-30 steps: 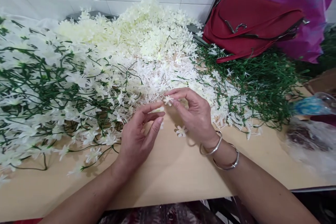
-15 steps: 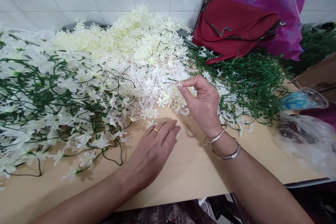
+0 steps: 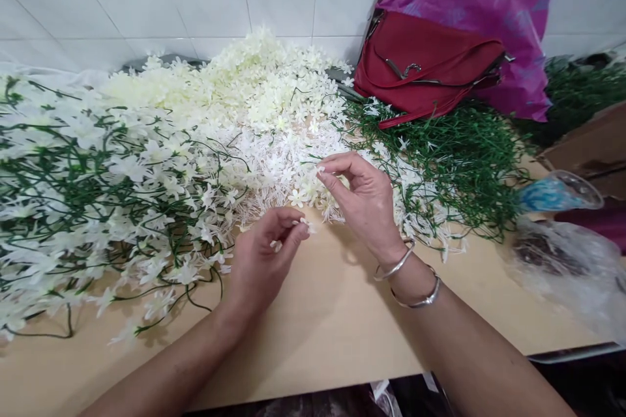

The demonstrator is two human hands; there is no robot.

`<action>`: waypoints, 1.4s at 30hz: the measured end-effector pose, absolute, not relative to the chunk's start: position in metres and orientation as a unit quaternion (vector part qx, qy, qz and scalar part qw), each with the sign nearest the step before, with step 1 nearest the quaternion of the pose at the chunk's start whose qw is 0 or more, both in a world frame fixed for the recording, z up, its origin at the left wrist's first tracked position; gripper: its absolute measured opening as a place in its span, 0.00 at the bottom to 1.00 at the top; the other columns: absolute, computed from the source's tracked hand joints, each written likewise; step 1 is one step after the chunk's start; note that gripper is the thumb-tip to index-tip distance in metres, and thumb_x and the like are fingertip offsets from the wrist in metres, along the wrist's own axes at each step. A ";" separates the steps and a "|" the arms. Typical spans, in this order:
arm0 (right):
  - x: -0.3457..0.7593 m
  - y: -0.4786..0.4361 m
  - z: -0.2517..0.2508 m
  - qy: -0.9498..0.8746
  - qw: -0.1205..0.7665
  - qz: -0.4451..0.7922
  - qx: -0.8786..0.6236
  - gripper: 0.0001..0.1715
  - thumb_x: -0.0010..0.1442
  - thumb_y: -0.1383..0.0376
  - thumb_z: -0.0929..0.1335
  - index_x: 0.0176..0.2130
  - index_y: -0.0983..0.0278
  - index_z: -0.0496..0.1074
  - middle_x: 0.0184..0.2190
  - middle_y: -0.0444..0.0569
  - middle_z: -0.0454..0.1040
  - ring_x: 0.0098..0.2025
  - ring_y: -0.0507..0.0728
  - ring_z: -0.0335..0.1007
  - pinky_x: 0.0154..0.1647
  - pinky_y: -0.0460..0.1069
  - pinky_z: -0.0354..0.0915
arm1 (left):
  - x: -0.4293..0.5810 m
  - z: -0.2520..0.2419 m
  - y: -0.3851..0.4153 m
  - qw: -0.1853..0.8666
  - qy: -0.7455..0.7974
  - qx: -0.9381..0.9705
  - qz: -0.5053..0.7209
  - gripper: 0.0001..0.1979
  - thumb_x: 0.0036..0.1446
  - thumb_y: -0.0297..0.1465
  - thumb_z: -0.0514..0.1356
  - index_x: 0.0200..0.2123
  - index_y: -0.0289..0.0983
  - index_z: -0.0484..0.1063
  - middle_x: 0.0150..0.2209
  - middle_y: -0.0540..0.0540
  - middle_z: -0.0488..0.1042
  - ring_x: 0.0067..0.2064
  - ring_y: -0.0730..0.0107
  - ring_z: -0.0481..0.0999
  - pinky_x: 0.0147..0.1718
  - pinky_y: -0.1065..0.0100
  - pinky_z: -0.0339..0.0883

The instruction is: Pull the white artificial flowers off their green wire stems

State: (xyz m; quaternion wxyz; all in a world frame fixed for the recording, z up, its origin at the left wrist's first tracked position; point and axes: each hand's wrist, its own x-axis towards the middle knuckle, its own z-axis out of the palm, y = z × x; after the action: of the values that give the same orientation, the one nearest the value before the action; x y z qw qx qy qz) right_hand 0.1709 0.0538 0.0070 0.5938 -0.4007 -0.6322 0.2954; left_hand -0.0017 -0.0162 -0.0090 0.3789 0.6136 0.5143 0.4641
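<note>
My left hand (image 3: 261, 254) is curled just above the tan table (image 3: 317, 332), its thumb and fingers pinching a small white artificial flower (image 3: 307, 226). My right hand (image 3: 364, 202), with two silver bangles on its wrist, is raised beside it and pinches another tiny white flower piece (image 3: 320, 169) between thumb and forefinger. Both hands sit at the near edge of a heap of loose white and cream flower heads (image 3: 274, 117).
Green stems carrying white flowers (image 3: 83, 189) cover the left. Bare green stems (image 3: 454, 156) lie on the right, under a red handbag (image 3: 425, 65) and a purple plastic bag (image 3: 479, 6). Clear plastic bags (image 3: 567, 254) rest at the right edge. A white tiled wall stands behind.
My left hand, flat on the table half a second ago, has lifted and closed on a small flower. My right hand has come slightly nearer, still pinching its piece.
</note>
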 end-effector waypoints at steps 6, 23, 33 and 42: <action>0.159 0.044 0.008 -0.626 0.552 0.396 -0.382 0.01 0.64 0.64 0.73 0.38 0.60 0.78 0.38 0.46 0.79 0.41 0.55 0.74 0.47 0.51 0.70 | -0.013 0.000 -0.007 0.542 0.491 0.393 0.558 0.18 0.58 0.42 0.72 0.44 0.36 0.76 0.37 0.44 0.85 0.39 0.64 0.86 0.37 0.69 0.76; 0.146 0.039 -0.001 -0.636 0.480 0.476 -0.374 0.04 0.62 0.63 0.75 0.34 0.60 0.79 0.44 0.48 0.79 0.49 0.57 0.76 0.55 0.56 0.69 | -0.018 -0.001 -0.004 0.562 0.470 0.352 0.583 0.16 0.56 0.39 0.74 0.41 0.36 0.79 0.38 0.47 0.84 0.38 0.70 0.83 0.41 0.70 0.78; 0.144 0.038 -0.007 -0.645 0.468 0.467 -0.383 0.03 0.62 0.65 0.74 0.34 0.60 0.78 0.43 0.49 0.78 0.47 0.57 0.76 0.51 0.55 0.68 | -0.019 -0.002 -0.003 0.549 0.468 0.380 0.579 0.13 0.57 0.38 0.73 0.38 0.35 0.81 0.36 0.48 0.83 0.37 0.73 0.80 0.41 0.74 0.75; 0.137 0.031 -0.006 -0.629 0.477 0.458 -0.409 0.04 0.62 0.65 0.73 0.34 0.61 0.76 0.41 0.49 0.78 0.46 0.58 0.76 0.50 0.54 0.69 | -0.021 -0.011 -0.007 0.486 0.470 0.475 0.563 0.07 0.65 0.34 0.67 0.44 0.38 0.80 0.43 0.46 0.83 0.45 0.69 0.80 0.47 0.71 0.72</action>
State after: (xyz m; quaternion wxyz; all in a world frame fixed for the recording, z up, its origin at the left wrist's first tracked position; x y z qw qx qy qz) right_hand 0.1374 0.0314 -0.0065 0.4766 -0.4087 -0.6290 0.4584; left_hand -0.0210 -0.0067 -0.0115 0.4858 0.4749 0.4703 0.5632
